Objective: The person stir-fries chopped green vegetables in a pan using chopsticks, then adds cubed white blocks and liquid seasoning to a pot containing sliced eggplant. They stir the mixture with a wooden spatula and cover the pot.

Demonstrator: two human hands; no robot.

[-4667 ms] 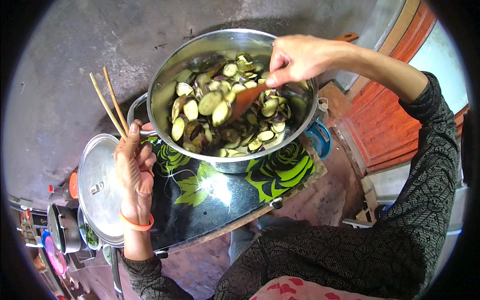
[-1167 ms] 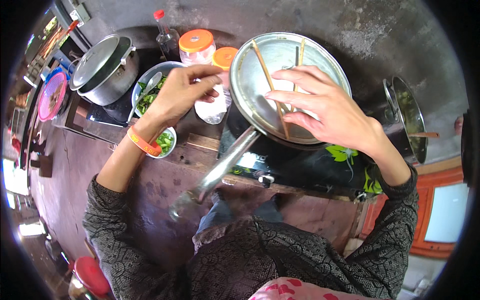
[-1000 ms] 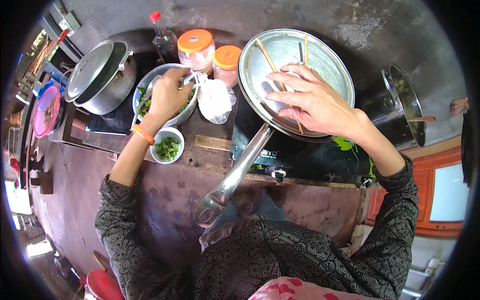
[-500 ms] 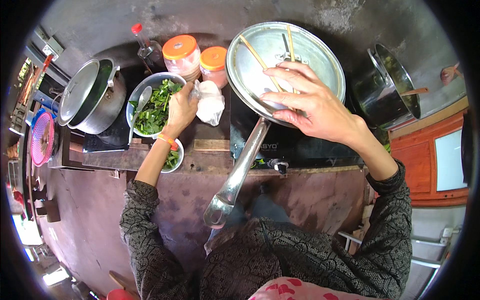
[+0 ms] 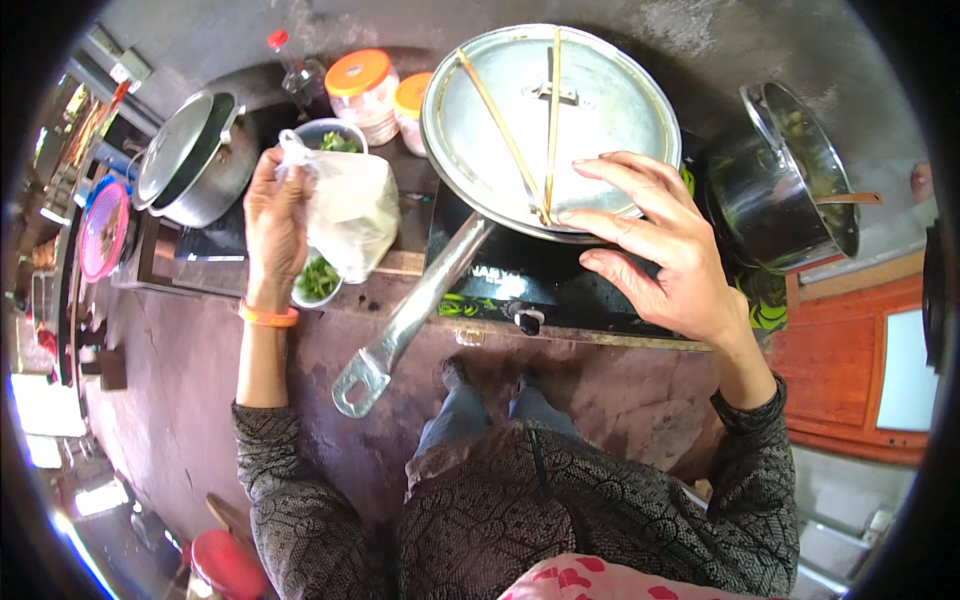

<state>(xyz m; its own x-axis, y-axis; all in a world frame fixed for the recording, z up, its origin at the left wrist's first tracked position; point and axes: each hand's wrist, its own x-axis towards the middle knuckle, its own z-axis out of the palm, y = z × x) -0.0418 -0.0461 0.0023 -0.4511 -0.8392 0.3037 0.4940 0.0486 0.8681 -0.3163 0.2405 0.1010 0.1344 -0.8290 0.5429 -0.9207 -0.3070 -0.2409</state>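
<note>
My left hand (image 5: 275, 215) grips the knotted top of a clear plastic bag (image 5: 352, 215) with white contents, held up over the counter's front. Behind the bag, a bowl of chopped greens (image 5: 340, 140) is mostly hidden. My right hand (image 5: 665, 245) hovers with fingers spread at the near right rim of a metal lid (image 5: 600, 120). This lid covers a pan whose long metal handle (image 5: 420, 310) points toward me. Two chopsticks (image 5: 505, 125) lie on the lid, their near tips meeting close to my right fingertips; whether those fingers touch the lid I cannot tell.
Left stands a lidded aluminium pot (image 5: 205, 165). Two orange-capped jars (image 5: 362, 90) and a red-capped bottle (image 5: 297, 75) line the wall. A smaller bowl of greens (image 5: 317, 282) sits near the counter edge. At right is a tall steel pot (image 5: 775, 190) with a handled utensil.
My left hand has lifted the plastic bag off the counter, bringing it left and nearer. My right hand has drawn back from the chopsticks toward the lid's near right edge; the chopsticks lie closer together.
</note>
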